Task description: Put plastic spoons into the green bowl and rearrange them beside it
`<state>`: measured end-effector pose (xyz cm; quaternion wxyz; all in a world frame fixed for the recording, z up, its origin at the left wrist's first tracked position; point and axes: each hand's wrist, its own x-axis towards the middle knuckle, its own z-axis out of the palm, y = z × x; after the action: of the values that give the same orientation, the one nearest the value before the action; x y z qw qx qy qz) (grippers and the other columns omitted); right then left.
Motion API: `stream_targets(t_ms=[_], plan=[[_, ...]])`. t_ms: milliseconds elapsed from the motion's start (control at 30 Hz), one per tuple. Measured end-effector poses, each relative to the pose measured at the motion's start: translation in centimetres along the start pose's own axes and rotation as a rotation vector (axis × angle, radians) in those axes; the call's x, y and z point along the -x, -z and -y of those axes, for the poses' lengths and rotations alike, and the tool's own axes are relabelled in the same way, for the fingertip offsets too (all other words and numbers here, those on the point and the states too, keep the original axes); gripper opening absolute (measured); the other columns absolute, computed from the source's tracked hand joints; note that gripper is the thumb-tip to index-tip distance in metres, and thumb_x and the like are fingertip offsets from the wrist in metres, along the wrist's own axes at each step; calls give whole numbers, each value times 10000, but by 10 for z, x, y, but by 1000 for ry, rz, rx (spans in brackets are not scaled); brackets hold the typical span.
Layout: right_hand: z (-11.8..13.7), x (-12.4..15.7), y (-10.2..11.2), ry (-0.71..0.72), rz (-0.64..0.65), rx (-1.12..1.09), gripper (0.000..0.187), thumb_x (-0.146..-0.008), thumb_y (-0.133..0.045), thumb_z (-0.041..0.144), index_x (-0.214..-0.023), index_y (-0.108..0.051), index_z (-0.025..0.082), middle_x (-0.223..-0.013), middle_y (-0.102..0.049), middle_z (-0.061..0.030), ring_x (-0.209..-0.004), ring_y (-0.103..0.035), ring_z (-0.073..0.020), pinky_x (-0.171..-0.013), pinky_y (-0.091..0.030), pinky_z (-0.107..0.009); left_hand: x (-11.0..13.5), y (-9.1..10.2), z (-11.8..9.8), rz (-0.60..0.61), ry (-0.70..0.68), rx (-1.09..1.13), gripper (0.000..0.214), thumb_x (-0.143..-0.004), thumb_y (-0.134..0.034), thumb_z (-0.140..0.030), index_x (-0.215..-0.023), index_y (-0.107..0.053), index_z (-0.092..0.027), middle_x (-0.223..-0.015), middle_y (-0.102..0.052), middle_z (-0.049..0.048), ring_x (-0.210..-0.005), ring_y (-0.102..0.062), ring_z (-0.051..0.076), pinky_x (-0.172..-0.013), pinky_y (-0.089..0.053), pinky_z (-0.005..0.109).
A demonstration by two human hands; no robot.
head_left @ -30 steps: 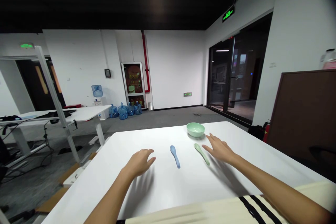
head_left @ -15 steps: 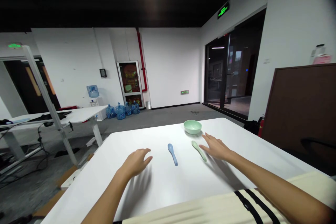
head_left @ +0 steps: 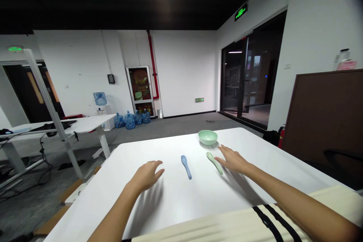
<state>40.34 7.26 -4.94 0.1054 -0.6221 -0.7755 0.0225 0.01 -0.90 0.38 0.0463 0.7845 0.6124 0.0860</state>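
Note:
A blue spoon [head_left: 186, 166] and a pale green spoon [head_left: 214, 162] lie side by side on the white table [head_left: 181, 204]. Behind the green spoon stands a mint green bowl [head_left: 208, 137]. My left hand [head_left: 147, 176] hovers palm down left of the blue spoon, fingers loosely stretched, holding nothing. My right hand [head_left: 233, 160] lies palm down just right of the green spoon, fingers spread, fingertips close to its handle but apart from it.
A dark brown panel [head_left: 326, 117] stands to the right of the table. Another white desk [head_left: 56, 125] with cables and a slanted metal frame stands at the left. Several blue water jugs [head_left: 130, 120] sit by the far wall. Glass doors [head_left: 244, 83] are at the back right.
The view has shifted a little since one second ago. Both hands stay where they were beside the spoons; nothing was picked up or moved.

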Motion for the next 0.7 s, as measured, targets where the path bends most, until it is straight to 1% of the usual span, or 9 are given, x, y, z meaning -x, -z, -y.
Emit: stream_targets(t_ms=[133,200,300,367,433,500,567,633,700], plan=[[-1,-1,2,11,-32,-18,721,-907,-331,634,-1448,-396,162,-1534,-351,-172,-1399,-332,-325,-1069,-327,-450,0,0,0,-7,6,6,530,-919,-367,-544,-1321,-558,-255,-1324,-624,80,-1219,-555,284,-968,-439,392],[-6,-5,5,4,-60,-34,693,-911,-335,623,-1414,-433,156,-1473,-443,-175,-1340,-419,-313,-1033,-363,-406,1,1,0,-8,0,5,531,-919,-369,-543,-1317,-561,-248,-1323,-625,82,-1212,-561,285,-972,-437,396],[-19,-13,13,-56,-76,-54,625,-922,-350,576,-1343,-488,135,-1318,-579,-187,-1171,-564,-288,-908,-431,-352,1,1,-1,-5,-12,-1,524,-921,-370,-537,-1308,-568,-244,-1320,-628,81,-1212,-563,285,-973,-435,391],[-30,-19,19,-115,-52,-33,568,-921,-373,539,-1269,-538,121,-1221,-629,-191,-1070,-610,-284,-826,-447,-342,1,1,-2,-1,-13,-6,524,-922,-372,-532,-1311,-567,-240,-1320,-628,83,-1218,-559,288,-973,-435,392],[-39,-24,23,-180,-16,28,511,-914,-386,524,-1144,-605,124,-1139,-656,-189,-991,-632,-292,-765,-446,-348,0,0,-1,1,-13,-4,532,-921,-371,-533,-1316,-565,-234,-1318,-628,88,-1219,-558,296,-971,-438,398],[-48,-27,24,-242,10,90,492,-905,-391,538,-1015,-647,132,-1091,-665,-188,-950,-639,-303,-727,-439,-355,-1,-2,1,-1,-13,0,539,-919,-370,-540,-1316,-565,-232,-1315,-629,92,-1214,-561,299,-969,-439,403],[-57,-28,21,-292,37,111,511,-898,-385,567,-939,-661,138,-1063,-669,-189,-928,-642,-308,-706,-435,-361,-2,-3,3,-2,-11,0,538,-918,-370,-544,-1311,-568,-235,-1310,-632,93,-1207,-566,296,-969,-439,399],[-65,-28,14,-330,80,94,521,-890,-392,583,-911,-666,141,-1030,-674,-188,-902,-646,-304,-693,-436,-365,-3,-3,4,0,-5,0,533,-918,-371,-544,-1308,-568,-240,-1310,-633,89,-1206,-566,289,-968,-440,391],[-73,-27,6,-351,123,71,490,-874,-437,573,-906,-667,142,-1004,-678,-180,-878,-648,-297,-682,-438,-365,-3,-3,4,2,-3,2,528,-918,-373,-542,-1307,-568,-243,-1313,-632,85,-1207,-566,287,-966,-442,390]])
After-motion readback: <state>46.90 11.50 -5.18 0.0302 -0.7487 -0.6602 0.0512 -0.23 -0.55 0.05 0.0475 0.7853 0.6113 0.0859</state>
